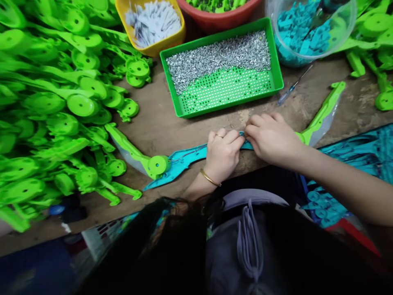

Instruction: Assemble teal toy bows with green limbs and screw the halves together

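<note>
A long blue plastic part (181, 162) lies across the front of the table, with a thin dark wire along it. At its left end sits a green arm piece (158, 166) with a round hub; another green arm piece (322, 112) extends at the right. My left hand (223, 153) has its fingers wrapped over the middle of the blue part. Close beside it, my right hand (272, 139) pinches at the same part, its fingertips partly hidden. The two hands nearly touch.
Behind the hands stands a green tray (227, 92) of screws, with a screwdriver (290, 90) to its right. A yellow bin (181, 39), a red tub (215, 18) and a clear tub (346, 32) line the back. Green parts (61, 102) pile up at left; blue parts (362, 155) lie at right.
</note>
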The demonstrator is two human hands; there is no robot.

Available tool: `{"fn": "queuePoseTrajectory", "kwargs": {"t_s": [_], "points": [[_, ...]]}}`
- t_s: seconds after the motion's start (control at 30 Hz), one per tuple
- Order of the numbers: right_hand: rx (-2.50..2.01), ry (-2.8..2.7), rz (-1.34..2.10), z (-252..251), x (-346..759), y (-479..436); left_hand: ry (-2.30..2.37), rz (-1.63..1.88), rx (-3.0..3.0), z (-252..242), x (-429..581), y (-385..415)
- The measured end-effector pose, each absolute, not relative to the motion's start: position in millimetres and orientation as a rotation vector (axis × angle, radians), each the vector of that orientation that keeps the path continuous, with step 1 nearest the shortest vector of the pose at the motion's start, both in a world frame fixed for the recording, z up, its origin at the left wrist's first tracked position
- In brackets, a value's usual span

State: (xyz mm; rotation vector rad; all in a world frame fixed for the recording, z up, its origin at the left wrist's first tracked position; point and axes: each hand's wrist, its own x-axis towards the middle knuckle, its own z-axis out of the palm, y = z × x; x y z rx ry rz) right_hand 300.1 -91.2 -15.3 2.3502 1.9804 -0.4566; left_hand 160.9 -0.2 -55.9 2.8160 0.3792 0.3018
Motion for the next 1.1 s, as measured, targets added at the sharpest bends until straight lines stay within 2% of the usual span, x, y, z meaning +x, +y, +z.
{"fn": "queuePoseTrajectory", "kwargs": {"t_s": [0.23,0.37,0.5,0.7,0.9,1.1], "points": [[2.482,1.934,-0.386,-20.8,286.2,-86.2,0.437,0.107,2.781,-50.1,165.8,-2.8],[2.583,1.942,-0.533,-20.3,295.1,-100.6,0.412,0.055,2.731,-42.2,163.8,1.3],[2.833,1.904,-0.582,-23.1,310.7,-121.8,0.308,0.241,2.592,-33.5,146.4,4.1],[2.670,2.138,-0.441,-33.9,307.2,-128.3,0.633,0.554,2.557,-41.9,116.9,-9.8],[2.599,2.225,-0.327,-31.6,305.1,-123.4,0.660,0.608,2.575,-48.7,127.4,-17.0],[2.617,2.235,-0.380,-33.4,308.9,-121.8,0.612,0.527,2.615,-47.6,147.8,-17.4]]}}
